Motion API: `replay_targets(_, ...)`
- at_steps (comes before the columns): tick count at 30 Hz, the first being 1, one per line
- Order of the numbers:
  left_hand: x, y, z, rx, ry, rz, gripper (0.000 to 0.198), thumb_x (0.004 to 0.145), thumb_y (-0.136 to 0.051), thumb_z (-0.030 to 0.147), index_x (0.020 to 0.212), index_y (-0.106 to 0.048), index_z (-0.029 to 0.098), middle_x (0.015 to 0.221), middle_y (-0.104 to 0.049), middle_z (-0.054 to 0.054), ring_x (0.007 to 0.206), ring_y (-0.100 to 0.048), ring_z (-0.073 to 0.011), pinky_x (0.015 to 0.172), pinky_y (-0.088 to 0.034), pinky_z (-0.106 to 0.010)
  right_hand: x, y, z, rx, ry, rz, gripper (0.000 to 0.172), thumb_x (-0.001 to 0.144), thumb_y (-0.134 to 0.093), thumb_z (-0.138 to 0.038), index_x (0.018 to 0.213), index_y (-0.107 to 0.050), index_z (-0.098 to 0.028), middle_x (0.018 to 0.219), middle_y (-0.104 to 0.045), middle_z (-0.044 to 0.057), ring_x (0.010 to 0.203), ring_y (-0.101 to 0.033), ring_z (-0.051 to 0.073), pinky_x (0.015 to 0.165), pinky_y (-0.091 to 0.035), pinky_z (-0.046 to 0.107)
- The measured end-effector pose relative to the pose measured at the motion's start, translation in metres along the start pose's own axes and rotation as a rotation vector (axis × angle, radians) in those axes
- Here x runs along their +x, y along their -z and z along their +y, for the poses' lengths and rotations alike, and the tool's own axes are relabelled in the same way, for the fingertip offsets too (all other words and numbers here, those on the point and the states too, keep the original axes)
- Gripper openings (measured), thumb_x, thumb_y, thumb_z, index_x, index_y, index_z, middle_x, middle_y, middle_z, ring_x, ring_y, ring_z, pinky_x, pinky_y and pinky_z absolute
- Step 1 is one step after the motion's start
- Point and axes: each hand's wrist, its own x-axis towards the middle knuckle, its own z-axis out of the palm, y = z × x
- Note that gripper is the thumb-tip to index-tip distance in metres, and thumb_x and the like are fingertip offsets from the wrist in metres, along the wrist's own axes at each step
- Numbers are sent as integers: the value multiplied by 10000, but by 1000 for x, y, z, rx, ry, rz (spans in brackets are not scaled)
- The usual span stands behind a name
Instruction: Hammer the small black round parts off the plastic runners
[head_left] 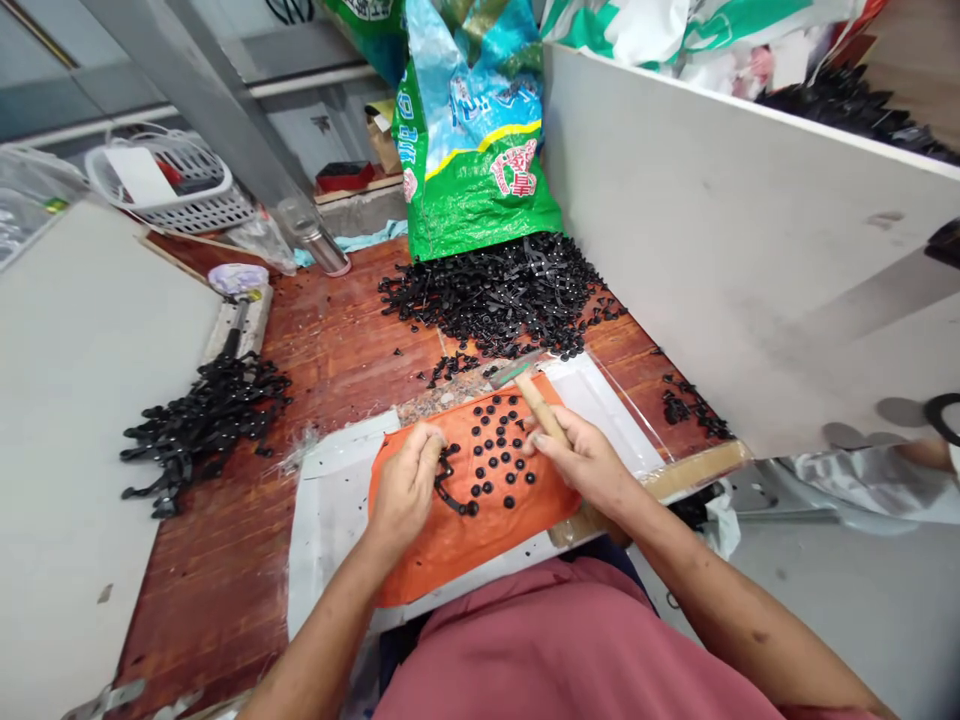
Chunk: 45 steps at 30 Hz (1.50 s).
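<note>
My right hand point(581, 455) is closed around the wooden handle of a hammer point(544, 408), whose metal head points away from me over the far edge of an orange cloth point(427, 545). My left hand point(409, 475) is closed, pinching a small black strap-like piece point(450, 498) with a round end, above the cloth's left half. Between the hands, several round black buttons point(501, 442) lie spread on the cloth. The cloth rests on a pale board point(322, 500). Parts of the held black piece are hidden by my fingers.
A heap of small black pieces point(510, 295) spills beneath a green and blue sack point(480, 190). Black strap-like pieces point(206, 420) are piled at left. A white basket point(180, 180) and metal flask point(322, 240) stand farther back. A pale panel point(735, 250) borders the right side.
</note>
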Motion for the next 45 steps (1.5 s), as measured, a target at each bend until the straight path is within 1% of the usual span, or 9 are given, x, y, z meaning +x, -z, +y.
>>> replay_targets(4,27,-7,-14,71,21,-49,291,1016,-341,419,832,-476,237,693,-498,33,646,-510,-150,637,-381,-252,-14,27,22,-171,-12,65,133,909,-553,-321,929,-628,-213,886,-703,18,961,-631,213,890,-442,321)
replay_targets(8,44,-15,-11,170,20,-56,242,995,-350,350,817,-469,237,691,-509,26,654,-504,-158,661,-368,-260,-24,40,48,-193,-87,79,185,923,-553,-325,1038,-636,-206,813,-647,-11,778,-581,175,735,-431,292)
replay_targets(21,47,-25,2,544,96,-132,246,1036,-352,305,914,-551,229,694,-606,-1,678,-613,-189,647,-358,-268,-26,46,62,-188,-129,50,237,946,-566,-369,1098,-616,-194,747,-597,-30,703,-536,160,659,-407,273)
replay_targets(27,47,-24,10,673,155,-164,269,1050,-330,315,998,-579,227,811,-718,-42,770,-687,-207,652,-377,-263,-30,47,46,-371,-43,51,231,1006,-489,-390,961,-629,-212,732,-610,-17,691,-566,171,666,-438,283)
replay_targets(31,49,-23,13,738,174,-187,273,1053,-331,343,1023,-578,229,843,-742,-55,773,-699,-217,641,-376,-270,-29,41,16,-747,31,63,332,1041,-433,-364,1285,-644,-285,1031,-755,39,849,-684,229,753,-479,331)
replay_targets(35,50,-24,10,704,155,-173,254,1051,-331,346,1034,-558,234,877,-748,-58,781,-704,-222,641,-381,-273,-20,26,-2,-901,157,3,425,1055,-407,-343,1455,-549,-343,1278,-714,45,1023,-704,256,855,-511,361)
replay_targets(38,49,-25,6,699,153,-157,251,1055,-319,361,1057,-533,231,886,-750,-64,787,-708,-226,624,-371,-275,-13,14,-3,-921,218,-8,484,1066,-372,-329,1546,-437,-344,1252,-716,57,1012,-701,236,863,-519,345)
replay_targets(42,48,-26,6,728,184,-174,258,1062,-291,344,1117,-512,222,899,-758,-77,802,-718,-225,630,-376,-276,-7,5,0,-1102,182,-83,478,1058,-384,-296,1528,-466,-333,1052,-747,66,862,-702,233,711,-504,319)
replay_targets(45,49,-26,8,739,198,-187,276,1064,-278,346,1150,-505,215,886,-758,-81,810,-723,-235,629,-378,-282,-8,3,-2,-1132,215,-66,503,1072,-341,-297,1571,-396,-319,1050,-737,80,863,-692,231,709,-486,318)
